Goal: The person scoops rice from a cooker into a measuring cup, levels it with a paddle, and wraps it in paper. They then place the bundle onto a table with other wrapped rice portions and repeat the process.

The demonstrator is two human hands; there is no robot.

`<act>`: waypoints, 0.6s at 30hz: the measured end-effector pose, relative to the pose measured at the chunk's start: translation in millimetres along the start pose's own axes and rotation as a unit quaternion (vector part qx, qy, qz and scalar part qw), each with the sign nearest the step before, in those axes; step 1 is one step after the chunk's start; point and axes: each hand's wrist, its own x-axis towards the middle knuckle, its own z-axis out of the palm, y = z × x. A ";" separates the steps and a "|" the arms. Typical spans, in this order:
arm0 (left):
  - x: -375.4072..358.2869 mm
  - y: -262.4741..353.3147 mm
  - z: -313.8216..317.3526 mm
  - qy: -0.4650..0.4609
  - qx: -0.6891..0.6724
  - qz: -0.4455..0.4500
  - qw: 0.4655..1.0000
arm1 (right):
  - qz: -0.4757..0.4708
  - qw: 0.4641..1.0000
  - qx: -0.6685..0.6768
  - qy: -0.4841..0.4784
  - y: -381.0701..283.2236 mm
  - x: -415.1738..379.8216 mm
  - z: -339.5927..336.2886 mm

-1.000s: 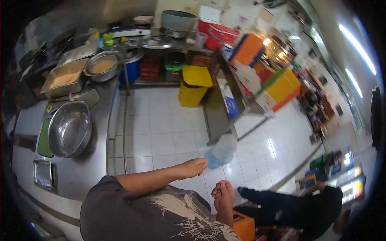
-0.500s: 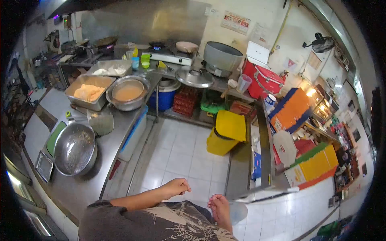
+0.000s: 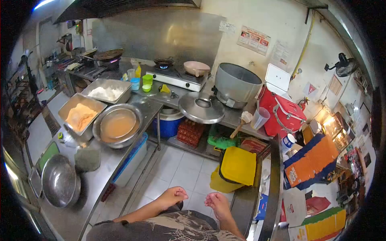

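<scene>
My left hand (image 3: 173,197) hangs in front of my body with its fingers curled in; nothing shows in it. Beside it, a short gap apart, my right hand (image 3: 217,203) is loosely closed, also with nothing visible in its fingers. Both are over the tiled floor (image 3: 183,170) and touch no object. To the left, a steel counter (image 3: 104,168) carries a large metal bowl (image 3: 60,180), a bowl of orange-brown liquid (image 3: 118,123), a pan of orange powder (image 3: 81,116) and a pan of white powder (image 3: 106,93).
A yellow bin (image 3: 237,166) stands ahead to the right. Along the back are a gas stove (image 3: 177,78), a round metal lid (image 3: 201,107), a large grey cooker (image 3: 237,84) and a red cooler (image 3: 283,114). Another steel counter edge (image 3: 275,180) runs along the right.
My view has moved nearer the back counter and tilted up a little. My right hand has risen and its fingers now point inward toward the left hand. Both hands remain closed.
</scene>
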 end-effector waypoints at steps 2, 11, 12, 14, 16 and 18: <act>38.1 36.7 10.7 -0.017 -0.015 0.002 1.000 | 0.016 1.000 0.014 0.015 -12.0 30.4 -4.2; 247.6 113.1 39.0 -0.177 0.147 0.027 0.973 | -0.055 0.991 -0.024 0.120 -78.1 101.0 -67.8; 264.4 115.1 46.2 -0.193 0.150 0.043 0.969 | -0.057 0.988 -0.027 0.139 -88.4 107.6 -74.8; 291.9 116.1 64.4 -0.226 0.152 0.075 0.959 | -0.059 0.985 -0.051 0.153 -110.7 125.2 -81.0; 307.4 124.4 89.0 -0.238 0.163 -0.009 0.957 | -0.068 0.986 -0.074 0.134 -114.2 143.4 -103.3; 325.9 124.4 111.6 -0.258 0.167 -0.045 0.951 | -0.099 0.983 -0.090 0.123 -128.8 159.5 -117.7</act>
